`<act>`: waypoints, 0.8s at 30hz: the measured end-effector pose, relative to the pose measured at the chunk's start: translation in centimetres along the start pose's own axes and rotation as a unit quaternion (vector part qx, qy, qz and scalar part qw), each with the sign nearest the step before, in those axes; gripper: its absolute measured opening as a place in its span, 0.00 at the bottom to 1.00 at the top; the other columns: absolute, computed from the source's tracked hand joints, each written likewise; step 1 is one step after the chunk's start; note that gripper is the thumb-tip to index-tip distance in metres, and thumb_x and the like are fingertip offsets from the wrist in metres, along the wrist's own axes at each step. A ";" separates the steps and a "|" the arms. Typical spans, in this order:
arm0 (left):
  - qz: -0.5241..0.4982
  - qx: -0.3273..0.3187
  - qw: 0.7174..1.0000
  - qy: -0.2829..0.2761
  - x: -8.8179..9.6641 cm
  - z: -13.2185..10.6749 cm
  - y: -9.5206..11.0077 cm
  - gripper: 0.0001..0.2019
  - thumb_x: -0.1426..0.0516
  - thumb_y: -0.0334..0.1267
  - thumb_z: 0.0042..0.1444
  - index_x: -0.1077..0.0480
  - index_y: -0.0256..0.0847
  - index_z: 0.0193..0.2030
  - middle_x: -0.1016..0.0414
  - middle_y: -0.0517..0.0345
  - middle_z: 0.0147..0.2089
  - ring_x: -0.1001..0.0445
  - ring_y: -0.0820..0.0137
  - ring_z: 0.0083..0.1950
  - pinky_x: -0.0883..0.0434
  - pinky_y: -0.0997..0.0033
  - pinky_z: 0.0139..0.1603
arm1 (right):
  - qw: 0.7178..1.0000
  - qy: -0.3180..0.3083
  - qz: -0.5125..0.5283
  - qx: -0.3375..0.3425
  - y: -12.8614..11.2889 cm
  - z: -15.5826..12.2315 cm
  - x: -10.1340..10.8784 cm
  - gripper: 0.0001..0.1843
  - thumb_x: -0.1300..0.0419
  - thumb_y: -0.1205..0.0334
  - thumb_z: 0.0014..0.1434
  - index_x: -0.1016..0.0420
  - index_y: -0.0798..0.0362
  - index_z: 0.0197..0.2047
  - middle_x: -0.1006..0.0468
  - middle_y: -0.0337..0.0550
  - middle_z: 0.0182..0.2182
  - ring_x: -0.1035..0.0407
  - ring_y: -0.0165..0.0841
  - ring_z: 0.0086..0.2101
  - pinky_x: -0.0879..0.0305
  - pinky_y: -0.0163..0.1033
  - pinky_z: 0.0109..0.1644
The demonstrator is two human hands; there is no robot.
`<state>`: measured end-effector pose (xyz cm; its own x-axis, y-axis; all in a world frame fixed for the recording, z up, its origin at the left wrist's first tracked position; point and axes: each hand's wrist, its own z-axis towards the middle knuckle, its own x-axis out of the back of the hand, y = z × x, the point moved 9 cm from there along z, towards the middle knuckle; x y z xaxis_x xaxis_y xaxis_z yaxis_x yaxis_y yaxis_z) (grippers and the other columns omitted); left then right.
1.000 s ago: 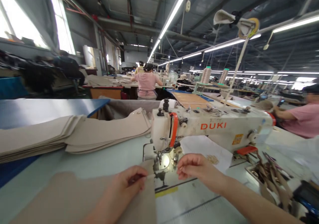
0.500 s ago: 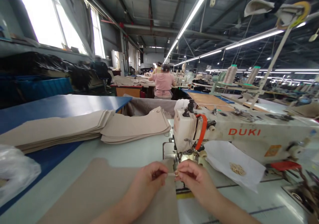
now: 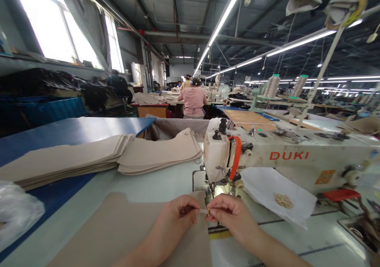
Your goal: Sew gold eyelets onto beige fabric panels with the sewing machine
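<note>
My left hand (image 3: 178, 214) and my right hand (image 3: 230, 216) meet just in front of the needle of a white DUKI sewing machine (image 3: 285, 158). Both are pinched shut on a small pale strip (image 3: 203, 211) stretched between their fingertips. The right fingers also seem to pinch a tiny metal ring at its end. Beneath my hands a beige cut fabric piece (image 3: 118, 231) lies flat on the pale green table (image 3: 154, 184), its right edge at the needle plate.
Stacks of beige cut pieces (image 3: 97, 156) lie at the back left, partly on a blue board (image 3: 59, 130). A white paper with small gold rings (image 3: 282, 199) sits under the machine arm. A clear plastic bag (image 3: 18, 211) is far left. A person in pink (image 3: 193, 101) sits ahead.
My hands came together from apart and now pinch the strip between them at the needle. The view swung left, so the machine sits further right.
</note>
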<state>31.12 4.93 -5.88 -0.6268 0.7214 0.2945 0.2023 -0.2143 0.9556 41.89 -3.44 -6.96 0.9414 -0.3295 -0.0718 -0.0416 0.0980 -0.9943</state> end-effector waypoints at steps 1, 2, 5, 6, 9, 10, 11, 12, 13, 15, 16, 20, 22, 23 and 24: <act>-0.001 0.003 1.000 0.001 0.0 0.0 -0.1 0.07 0.45 0.40 0.42 0.29 0.40 0.27 0.32 0.64 0.20 0.34 0.70 0.25 0.37 0.72 0.29 | 1.000 0.001 0.003 0.000 0.1 0.0 0.0 0.15 0.33 0.50 0.46 0.25 0.53 0.30 0.22 0.40 0.25 0.26 0.34 0.29 0.32 0.38 0.36; -0.002 0.004 1.000 0.003 0.0 0.0 -0.1 0.07 0.44 0.40 0.42 0.29 0.40 0.26 0.32 0.64 0.20 0.34 0.70 0.25 0.37 0.72 0.29 | 1.000 0.003 0.006 0.003 0.1 0.0 -0.1 0.15 0.33 0.50 0.46 0.25 0.53 0.30 0.21 0.40 0.25 0.26 0.34 0.29 0.32 0.38 0.36; -0.005 -0.002 1.000 0.005 0.1 0.1 0.1 0.07 0.43 0.40 0.42 0.29 0.39 0.26 0.32 0.64 0.19 0.34 0.70 0.25 0.38 0.72 0.28 | 1.000 0.016 -0.002 0.024 -0.1 -0.1 0.0 0.14 0.32 0.52 0.47 0.24 0.53 0.30 0.21 0.40 0.25 0.27 0.33 0.28 0.33 0.36 0.35; -0.005 -0.003 1.000 0.006 0.1 0.1 0.1 0.07 0.43 0.40 0.42 0.29 0.39 0.26 0.32 0.64 0.19 0.34 0.71 0.25 0.38 0.73 0.28 | 0.999 0.020 -0.008 0.031 -0.2 -0.1 0.0 0.13 0.32 0.52 0.47 0.24 0.53 0.30 0.21 0.40 0.25 0.27 0.32 0.28 0.33 0.36 0.35; -0.008 -0.007 1.000 0.003 0.1 0.1 0.0 0.05 0.43 0.37 0.42 0.28 0.39 0.26 0.32 0.64 0.19 0.35 0.72 0.24 0.38 0.73 0.27 | 0.999 0.019 -0.017 0.020 -0.2 0.0 -0.1 0.15 0.32 0.50 0.46 0.24 0.53 0.29 0.22 0.40 0.25 0.27 0.33 0.28 0.32 0.36 0.35; -0.012 -0.008 1.000 -0.001 0.1 0.0 0.0 0.05 0.43 0.37 0.42 0.28 0.39 0.26 0.32 0.64 0.19 0.35 0.72 0.24 0.38 0.73 0.27 | 1.000 0.014 -0.015 0.006 0.0 0.1 -0.1 0.17 0.32 0.48 0.45 0.24 0.53 0.29 0.22 0.40 0.25 0.27 0.33 0.29 0.32 0.37 0.35; -0.019 -0.008 1.000 -0.007 -0.1 0.0 0.0 0.05 0.43 0.36 0.41 0.27 0.39 0.26 0.31 0.64 0.20 0.35 0.72 0.24 0.38 0.73 0.27 | 1.000 0.007 -0.011 -0.010 0.1 0.1 -0.2 0.18 0.32 0.47 0.44 0.24 0.53 0.30 0.22 0.41 0.25 0.26 0.34 0.29 0.31 0.38 0.36; -0.029 -0.007 0.999 -0.014 -0.2 0.0 0.0 0.05 0.43 0.36 0.41 0.27 0.39 0.26 0.31 0.64 0.20 0.35 0.72 0.24 0.38 0.73 0.27 | 1.000 0.000 -0.006 -0.024 0.2 0.1 -0.2 0.20 0.32 0.45 0.44 0.24 0.54 0.30 0.22 0.41 0.25 0.26 0.34 0.29 0.31 0.39 0.36; -0.041 -0.004 0.999 -0.021 -0.4 -0.1 0.0 0.05 0.43 0.37 0.41 0.27 0.39 0.26 0.30 0.64 0.20 0.35 0.72 0.24 0.37 0.73 0.27 | 0.999 -0.006 -0.003 -0.034 0.3 0.1 -0.3 0.21 0.32 0.44 0.44 0.23 0.54 0.31 0.22 0.41 0.26 0.26 0.35 0.30 0.31 0.39 0.37; -0.067 0.008 0.997 -0.031 -0.7 -0.2 -0.1 0.07 0.41 0.40 0.40 0.28 0.39 0.25 0.30 0.63 0.20 0.35 0.72 0.24 0.36 0.73 0.27 | 0.999 -0.013 0.002 -0.043 0.4 0.1 -0.4 0.22 0.33 0.43 0.44 0.23 0.54 0.32 0.22 0.42 0.27 0.26 0.35 0.30 0.30 0.40 0.37; -0.077 0.014 0.996 -0.032 -0.8 -0.2 0.0 0.07 0.40 0.41 0.39 0.28 0.39 0.25 0.29 0.63 0.20 0.35 0.73 0.23 0.36 0.72 0.27 | 0.999 -0.014 0.003 -0.042 0.4 0.1 -0.4 0.22 0.33 0.43 0.44 0.23 0.54 0.32 0.22 0.42 0.27 0.26 0.35 0.31 0.30 0.40 0.38; -0.094 0.019 0.995 -0.029 -0.9 -0.2 0.5 0.09 0.39 0.42 0.38 0.29 0.40 0.25 0.31 0.64 0.19 0.35 0.73 0.22 0.36 0.73 0.26 | 1.000 0.009 0.000 -0.010 0.3 0.1 -0.2 0.20 0.32 0.44 0.43 0.22 0.52 0.31 0.23 0.41 0.26 0.26 0.36 0.31 0.30 0.41 0.38; -0.092 0.013 0.995 -0.034 -0.8 0.0 0.5 0.09 0.40 0.43 0.38 0.30 0.40 0.25 0.32 0.65 0.18 0.35 0.73 0.21 0.35 0.73 0.26 | 1.000 0.027 -0.002 0.017 -0.2 0.0 -0.1 0.17 0.32 0.46 0.44 0.22 0.51 0.30 0.23 0.40 0.26 0.26 0.35 0.31 0.30 0.40 0.38; -0.089 0.011 0.995 -0.036 -0.7 0.1 0.3 0.09 0.40 0.43 0.38 0.30 0.40 0.25 0.32 0.65 0.18 0.35 0.73 0.21 0.35 0.73 0.25 | 0.999 0.030 -0.003 0.025 -0.4 -0.1 -0.2 0.16 0.33 0.47 0.45 0.22 0.51 0.30 0.23 0.39 0.25 0.26 0.35 0.30 0.30 0.40 0.38; -0.081 0.009 0.996 -0.038 -0.5 0.2 0.0 0.10 0.40 0.43 0.39 0.30 0.40 0.25 0.31 0.65 0.18 0.34 0.73 0.21 0.35 0.73 0.25 | 0.999 0.030 -0.004 0.027 -0.6 -0.2 -0.4 0.15 0.33 0.49 0.46 0.22 0.51 0.31 0.23 0.39 0.25 0.26 0.35 0.30 0.31 0.39 0.38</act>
<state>31.61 4.74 -6.06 -0.5938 0.7935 0.1332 0.1159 -0.0795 0.9901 41.52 -3.53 -6.36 0.9195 -0.3866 -0.0711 -0.0155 0.1450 -0.9893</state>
